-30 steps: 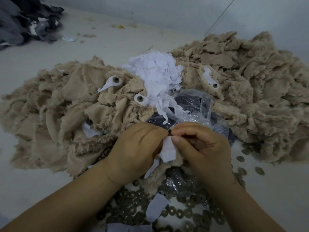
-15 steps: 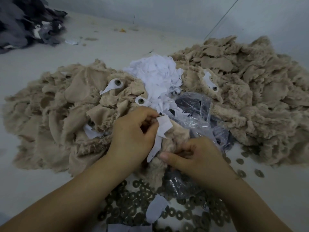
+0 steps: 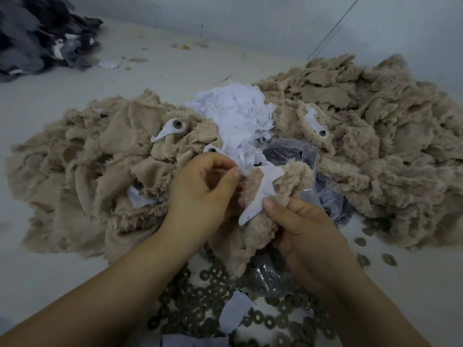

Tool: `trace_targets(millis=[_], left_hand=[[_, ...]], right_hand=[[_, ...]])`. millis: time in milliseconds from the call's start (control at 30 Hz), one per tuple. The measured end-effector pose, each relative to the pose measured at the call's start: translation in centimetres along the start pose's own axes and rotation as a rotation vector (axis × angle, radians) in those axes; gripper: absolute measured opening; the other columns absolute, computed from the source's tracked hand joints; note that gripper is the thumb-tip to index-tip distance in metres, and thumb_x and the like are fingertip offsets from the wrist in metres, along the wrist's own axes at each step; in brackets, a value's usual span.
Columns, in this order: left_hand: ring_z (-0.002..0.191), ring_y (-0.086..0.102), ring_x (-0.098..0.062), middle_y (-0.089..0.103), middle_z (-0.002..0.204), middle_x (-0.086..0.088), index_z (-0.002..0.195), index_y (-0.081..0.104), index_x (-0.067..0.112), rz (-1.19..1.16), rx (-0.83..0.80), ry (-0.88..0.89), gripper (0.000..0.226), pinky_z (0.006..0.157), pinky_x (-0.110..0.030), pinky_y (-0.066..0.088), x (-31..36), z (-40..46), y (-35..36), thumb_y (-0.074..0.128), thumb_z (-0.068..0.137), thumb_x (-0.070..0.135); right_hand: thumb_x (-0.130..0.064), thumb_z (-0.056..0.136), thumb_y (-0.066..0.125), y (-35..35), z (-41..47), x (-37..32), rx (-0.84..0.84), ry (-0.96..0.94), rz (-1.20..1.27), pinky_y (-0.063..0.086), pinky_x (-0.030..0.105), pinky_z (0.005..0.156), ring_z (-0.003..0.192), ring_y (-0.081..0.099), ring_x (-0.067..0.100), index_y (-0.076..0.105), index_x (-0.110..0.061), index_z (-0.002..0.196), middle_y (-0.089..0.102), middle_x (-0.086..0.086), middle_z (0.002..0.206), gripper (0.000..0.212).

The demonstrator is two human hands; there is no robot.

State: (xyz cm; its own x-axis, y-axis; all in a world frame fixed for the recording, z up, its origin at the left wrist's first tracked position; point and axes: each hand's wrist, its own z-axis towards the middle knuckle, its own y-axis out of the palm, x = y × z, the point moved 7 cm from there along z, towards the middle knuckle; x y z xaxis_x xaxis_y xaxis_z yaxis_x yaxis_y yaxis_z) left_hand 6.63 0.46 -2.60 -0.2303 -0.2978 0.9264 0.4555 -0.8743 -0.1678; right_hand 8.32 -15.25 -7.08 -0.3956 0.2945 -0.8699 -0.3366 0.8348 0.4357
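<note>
A tan plush fabric piece [image 3: 288,181] with a white felt patch [image 3: 265,189] on it is held between both hands, low in the middle of the view. My left hand [image 3: 200,194] has its fingers curled at the piece's upper left edge, thumb and fingertip pinched together there. My right hand [image 3: 303,236] grips the piece's lower right side, its thumb pressing on the white patch. What sits between the left fingertips is too small to tell.
A pile of white felt cut-outs [image 3: 235,116] tops two heaps of tan plush pieces [image 3: 375,136], some with plastic eyes [image 3: 177,124]. A clear plastic bag [image 3: 295,154] lies behind the hands. Several ring washers [image 3: 200,306] are scattered in front. Dark fabric [image 3: 37,33] lies far left.
The hands have drawn apart: the left rose toward the white pile, the right dropped, then took hold of the plush piece. The white patch now lies spread on the piece.
</note>
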Motion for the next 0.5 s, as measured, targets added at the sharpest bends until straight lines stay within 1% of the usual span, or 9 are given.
trace_targets(millis=[33, 100, 133, 167, 233, 300, 367, 433, 500], left_hand=[[0.069, 0.065, -0.014, 0.068, 0.076, 0.001, 0.084, 0.068, 0.018, 0.037, 0.013, 0.057, 0.011, 0.062, -0.03, 0.056, 0.5, -0.4, -0.3, 0.066, 0.091, 0.026], [0.069, 0.061, -0.016, 0.063, 0.074, 0.002, 0.078, 0.067, 0.016, 0.111, -0.023, 0.141, 0.024, 0.061, -0.029, 0.051, 1.2, -1.5, -0.2, 0.067, 0.086, 0.039], [0.068, 0.061, -0.016, 0.064, 0.073, 0.003, 0.077, 0.067, 0.018, 0.114, -0.057, 0.125, 0.025, 0.06, -0.028, 0.051, 1.2, -2.0, 0.0, 0.07, 0.081, 0.043], [0.066, 0.062, -0.014, 0.065, 0.072, 0.003, 0.077, 0.069, 0.021, 0.099, -0.089, 0.082, 0.023, 0.058, -0.028, 0.052, 0.9, -2.5, 0.2, 0.075, 0.078, 0.043], [0.06, 0.063, -0.013, 0.069, 0.069, 0.003, 0.075, 0.071, 0.022, 0.047, -0.1, -0.007, 0.012, 0.054, -0.028, 0.053, 0.1, -2.9, 0.4, 0.08, 0.08, 0.028], [0.053, 0.06, -0.01, 0.068, 0.064, 0.001, 0.075, 0.072, 0.019, -0.046, -0.089, -0.1, 0.01, 0.049, -0.024, 0.049, -0.5, -2.8, 0.3, 0.075, 0.084, 0.016], [0.053, 0.055, -0.014, 0.066, 0.064, -0.01, 0.075, 0.072, 0.018, -0.17, -0.114, -0.186, 0.013, 0.048, -0.023, 0.046, -0.8, -2.5, 0.4, 0.071, 0.087, 0.013], [0.058, 0.052, -0.02, 0.063, 0.067, -0.018, 0.075, 0.073, 0.015, -0.25, -0.166, -0.246, 0.015, 0.054, -0.03, 0.045, -1.0, -2.2, 0.7, 0.069, 0.089, 0.013], [0.062, 0.05, -0.023, 0.061, 0.068, -0.016, 0.074, 0.073, 0.014, -0.289, -0.208, -0.288, 0.015, 0.06, -0.036, 0.044, -1.2, -2.1, 1.2, 0.069, 0.088, 0.012]], right_hand=[[-0.02, 0.085, 0.065, 0.2, 0.0, 0.0, -0.005, 0.014, 0.056, 0.059, 0.038, 0.087, 0.109, 0.069, 0.033, 0.071, 0.001, 0.112, 0.071, 0.02, 0.115, 0.035], [-0.018, 0.087, 0.062, 0.4, -0.1, -0.1, -0.001, 0.035, 0.133, 0.058, 0.04, 0.089, 0.11, 0.068, 0.033, 0.068, 0.004, 0.117, 0.07, 0.023, 0.116, 0.037], [-0.017, 0.089, 0.06, 0.4, -0.1, -0.1, 0.007, 0.045, 0.149, 0.058, 0.041, 0.091, 0.11, 0.068, 0.034, 0.066, 0.005, 0.119, 0.069, 0.024, 0.117, 0.038], [-0.017, 0.09, 0.057, 0.3, -0.1, -0.1, 0.016, 0.054, 0.156, 0.057, 0.042, 0.093, 0.111, 0.067, 0.035, 0.064, 0.006, 0.12, 0.069, 0.025, 0.118, 0.038], [-0.017, 0.091, 0.055, 0.4, -0.1, -0.1, 0.021, 0.068, 0.175, 0.055, 0.043, 0.095, 0.113, 0.066, 0.035, 0.063, 0.007, 0.121, 0.068, 0.025, 0.118, 0.039], [-0.017, 0.088, 0.054, 0.6, -0.1, -0.1, 0.022, 0.067, 0.208, 0.055, 0.042, 0.094, 0.113, 0.066, 0.035, 0.063, 0.007, 0.121, 0.069, 0.025, 0.117, 0.042], [-0.017, 0.086, 0.054, 0.8, -0.1, -0.1, 0.021, 0.056, 0.237, 0.055, 0.042, 0.094, 0.112, 0.067, 0.034, 0.063, 0.006, 0.122, 0.069, 0.024, 0.117, 0.044], [-0.018, 0.087, 0.054, 1.1, -0.2, 0.1, 0.003, 0.054, 0.231, 0.053, 0.044, 0.096, 0.113, 0.066, 0.034, 0.063, 0.004, 0.122, 0.069, 0.023, 0.118, 0.043], [-0.017, 0.087, 0.055, 1.3, -0.2, 0.2, -0.01, 0.054, 0.201, 0.055, 0.042, 0.096, 0.113, 0.066, 0.033, 0.063, 0.002, 0.123, 0.069, 0.022, 0.119, 0.042]])
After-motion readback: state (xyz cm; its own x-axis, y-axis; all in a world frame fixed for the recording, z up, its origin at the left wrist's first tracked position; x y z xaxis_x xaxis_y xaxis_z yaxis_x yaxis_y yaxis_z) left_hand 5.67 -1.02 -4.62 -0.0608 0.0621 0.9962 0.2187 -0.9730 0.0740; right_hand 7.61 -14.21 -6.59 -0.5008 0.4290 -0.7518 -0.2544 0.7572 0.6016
